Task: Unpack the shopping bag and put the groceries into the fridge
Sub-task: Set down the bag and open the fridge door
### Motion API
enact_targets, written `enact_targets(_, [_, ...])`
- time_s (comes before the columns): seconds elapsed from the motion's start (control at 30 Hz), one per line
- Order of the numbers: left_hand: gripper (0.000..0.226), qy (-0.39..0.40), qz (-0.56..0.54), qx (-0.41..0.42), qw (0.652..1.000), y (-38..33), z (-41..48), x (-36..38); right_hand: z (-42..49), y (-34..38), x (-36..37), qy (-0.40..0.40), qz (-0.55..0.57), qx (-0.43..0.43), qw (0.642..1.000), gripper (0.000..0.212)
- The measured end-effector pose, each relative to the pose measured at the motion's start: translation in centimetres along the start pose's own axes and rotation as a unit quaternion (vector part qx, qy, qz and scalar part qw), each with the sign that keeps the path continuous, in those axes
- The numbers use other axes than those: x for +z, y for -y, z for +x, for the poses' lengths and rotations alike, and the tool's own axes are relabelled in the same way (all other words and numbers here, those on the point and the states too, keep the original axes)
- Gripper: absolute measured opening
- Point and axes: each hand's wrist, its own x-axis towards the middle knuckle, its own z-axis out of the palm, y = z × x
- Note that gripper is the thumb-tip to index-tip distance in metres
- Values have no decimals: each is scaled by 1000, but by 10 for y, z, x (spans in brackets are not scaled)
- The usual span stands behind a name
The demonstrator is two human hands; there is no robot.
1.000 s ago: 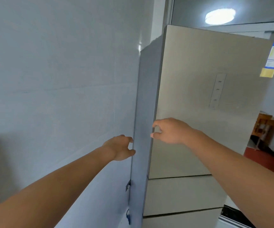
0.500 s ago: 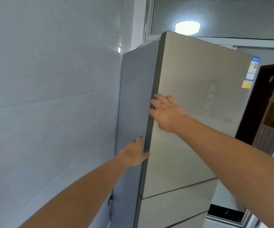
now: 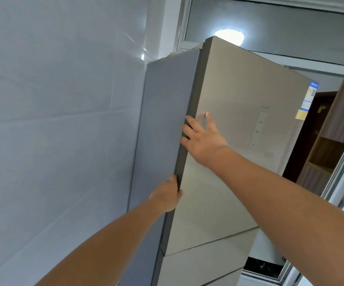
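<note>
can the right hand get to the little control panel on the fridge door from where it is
Probably yes. The right hand rests on the fridge door, and the control panel sits just to its right on the same face, nothing between them.

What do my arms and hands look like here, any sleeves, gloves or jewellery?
Both arms are bare as far as the frame shows: no sleeve on the left forearm or right forearm. The left hand and right hand wear no gloves, and no watch, bracelet or ring is visible.
</note>
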Motion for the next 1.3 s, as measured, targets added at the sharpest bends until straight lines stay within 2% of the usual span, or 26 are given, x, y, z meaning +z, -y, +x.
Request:
enact_targets(0.2, [47, 19, 15, 13, 1000, -14, -15, 5, -29, -8, -7, -9, 17, -10, 1000, 51])
enact_targets(0.47, [49, -10, 44, 31, 999, -59, -69, 33, -113, -28, -15, -28, 101, -17, 994, 51])
enact_targets(0.63, [58, -40, 62, 58, 996, -100, -105, 60, -179, -45, -16, -56, 146, 20, 987, 49])
enact_targets(0.73, [59, -46, 62, 79, 994, -130, -127, 78, -219, -54, -10, -88, 129, 43, 987, 43])
enact_targets(0.87, [47, -57, 48, 147, 986, -167, -152, 100, -269, -70, 1, -105, 97, 85, 986, 35])
enact_targets(1.03, [31, -4, -6, 237, 972, -204, -165, 122, -327, -88, 15, -89, 84, 139, 983, 61])
enact_targets(1.2, [29, 26, 8, 306, 952, -247, -164, 150, -367, -104, 27, -68, 31, 194, 978, 40])
enact_targets(1.3, [35, 35, 32, 345, 937, -273, -161, 173, -375, -108, 41, -65, 42, 180, 981, 33])
